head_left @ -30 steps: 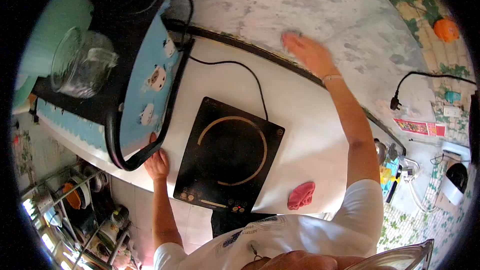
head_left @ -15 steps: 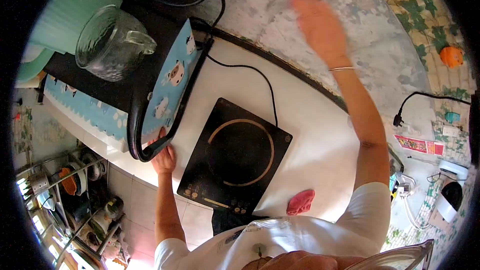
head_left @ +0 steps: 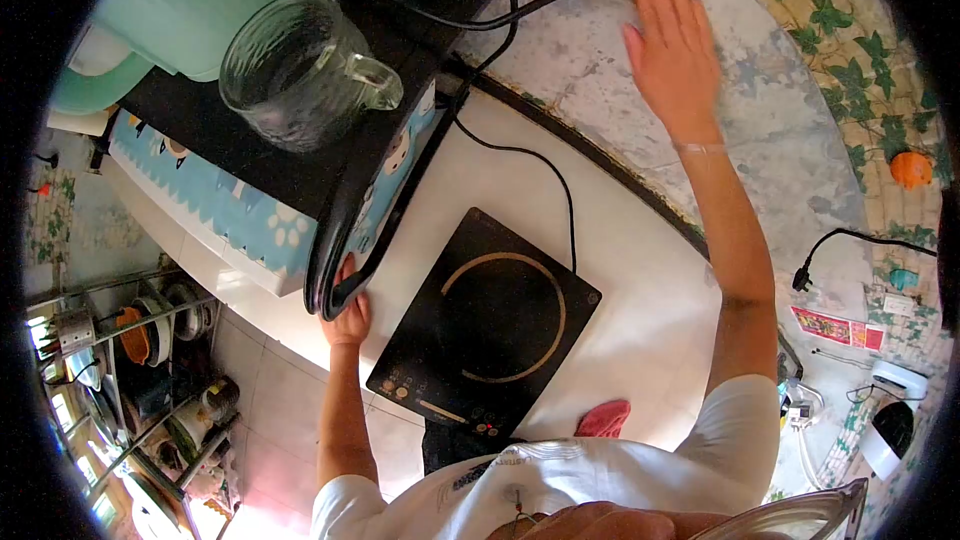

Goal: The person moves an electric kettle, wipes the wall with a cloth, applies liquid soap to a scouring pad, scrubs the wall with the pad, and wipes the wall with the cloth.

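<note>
My right hand [head_left: 678, 50] lies palm down on the grey marbled surface [head_left: 580, 65] behind the white counter, fingers stretched out. Something thin and greyish shows around its fingertips; I cannot make out what. At the lower corner of a box-like unit with a blue cartoon-print cover [head_left: 235, 215], my left hand [head_left: 347, 323] rests with a finger extended. A looped thick black cable [head_left: 395, 210] hides part of that hand. Between my arms, a black induction cooktop [head_left: 485, 325] sits on the white counter [head_left: 650, 310].
A clear glass jug [head_left: 295, 80] and a pale green ribbed container [head_left: 205, 0] stand on the unit's black top. A red folded cloth [head_left: 603, 419] lies near my body. Metal shelves [head_left: 150, 360] with kitchenware are at left; a black plug [head_left: 802, 278] hangs at right.
My right hand has moved a little right and its fingers now show more sharply. The view has shifted, so the unit and cooktop appear further right. My left hand stays by the unit's corner.
</note>
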Demonstrator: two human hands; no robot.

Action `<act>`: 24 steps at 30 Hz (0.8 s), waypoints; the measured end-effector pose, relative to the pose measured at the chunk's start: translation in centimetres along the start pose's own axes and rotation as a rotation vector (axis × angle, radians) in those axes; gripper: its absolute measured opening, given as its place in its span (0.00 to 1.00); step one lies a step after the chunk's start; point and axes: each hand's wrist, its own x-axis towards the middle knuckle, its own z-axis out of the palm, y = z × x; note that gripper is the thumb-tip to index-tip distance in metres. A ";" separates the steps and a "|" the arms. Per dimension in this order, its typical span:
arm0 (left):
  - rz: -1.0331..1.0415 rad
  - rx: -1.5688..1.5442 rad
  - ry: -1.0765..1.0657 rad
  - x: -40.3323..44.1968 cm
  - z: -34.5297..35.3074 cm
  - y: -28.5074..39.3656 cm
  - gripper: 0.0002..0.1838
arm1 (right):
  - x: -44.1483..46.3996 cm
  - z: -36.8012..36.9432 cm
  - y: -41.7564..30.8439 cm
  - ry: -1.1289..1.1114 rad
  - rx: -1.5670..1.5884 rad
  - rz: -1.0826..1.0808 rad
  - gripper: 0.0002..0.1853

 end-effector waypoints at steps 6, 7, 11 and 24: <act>-0.029 0.050 0.057 -0.6 1.3 -0.7 0.25 | -4.0 7.4 -5.7 -0.348 0.327 -0.181 0.29; -0.044 0.047 0.062 -0.6 1.6 -0.8 0.25 | -6.7 8.9 -6.3 -0.300 0.278 -0.294 0.31; 0.021 -0.072 0.181 -0.6 1.8 -1.2 0.22 | -13.4 8.7 -5.6 -0.561 0.275 -0.204 0.32; 0.035 -0.067 0.198 -0.5 0.9 -0.7 0.21 | -11.6 8.6 -7.1 -0.431 -0.124 -0.292 0.28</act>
